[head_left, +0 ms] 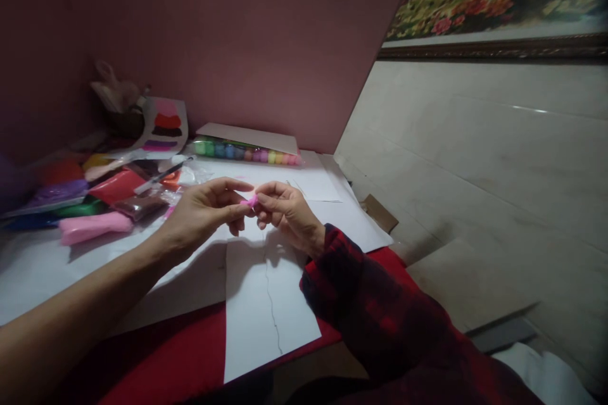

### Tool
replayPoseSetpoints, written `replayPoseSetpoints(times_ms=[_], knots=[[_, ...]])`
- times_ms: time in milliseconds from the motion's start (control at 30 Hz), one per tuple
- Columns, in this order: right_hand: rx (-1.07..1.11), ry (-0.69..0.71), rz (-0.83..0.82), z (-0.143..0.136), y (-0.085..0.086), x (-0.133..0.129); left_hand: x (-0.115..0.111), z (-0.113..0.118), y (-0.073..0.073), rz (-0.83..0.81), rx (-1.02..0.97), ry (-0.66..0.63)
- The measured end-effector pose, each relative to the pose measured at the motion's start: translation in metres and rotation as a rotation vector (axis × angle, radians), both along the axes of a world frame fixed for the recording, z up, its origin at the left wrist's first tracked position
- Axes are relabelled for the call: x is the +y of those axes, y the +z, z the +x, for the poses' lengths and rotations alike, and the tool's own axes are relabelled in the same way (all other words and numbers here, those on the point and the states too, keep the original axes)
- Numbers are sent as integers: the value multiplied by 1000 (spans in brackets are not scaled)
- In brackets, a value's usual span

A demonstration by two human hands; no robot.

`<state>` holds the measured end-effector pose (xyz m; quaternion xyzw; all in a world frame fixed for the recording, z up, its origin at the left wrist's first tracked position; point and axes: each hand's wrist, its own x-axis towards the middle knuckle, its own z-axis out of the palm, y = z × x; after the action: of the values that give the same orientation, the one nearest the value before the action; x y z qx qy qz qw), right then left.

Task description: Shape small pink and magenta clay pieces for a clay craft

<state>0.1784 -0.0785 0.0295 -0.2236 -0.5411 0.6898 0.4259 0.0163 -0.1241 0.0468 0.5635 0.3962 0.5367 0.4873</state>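
Above the white paper sheet (266,304) on the bench, left hand (202,212) and right hand (285,212) both pinch a small pink clay piece (250,201) between fingertips; I judge soft, even pressure keeps its shape; the pink clay pack (92,228) lies far left.

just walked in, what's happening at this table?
A person is pinching a small pink lump of clay between the fingertips of both hands, the left hand and the right hand, held just above white paper sheets on a red-covered table. To the left lie packets of coloured clay, including a pink one. A clear tube of coloured balls sits by the wall.
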Motion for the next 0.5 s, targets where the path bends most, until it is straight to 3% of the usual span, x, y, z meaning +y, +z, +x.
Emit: replayPoseSetpoints(times_ms=[100,233,367,500], knots=[[-30,113,-80,3,-2,2,-2,2,2,-2,20,-17],[-52,136,-85,2,-6,3,-1,0,1,3,84,19],[-57,65,-38,-1,-8,2,1,-2,-2,20,93,41],[-46,-116,58,-3,-7,3,3,-4,-3,-16,86,70]])
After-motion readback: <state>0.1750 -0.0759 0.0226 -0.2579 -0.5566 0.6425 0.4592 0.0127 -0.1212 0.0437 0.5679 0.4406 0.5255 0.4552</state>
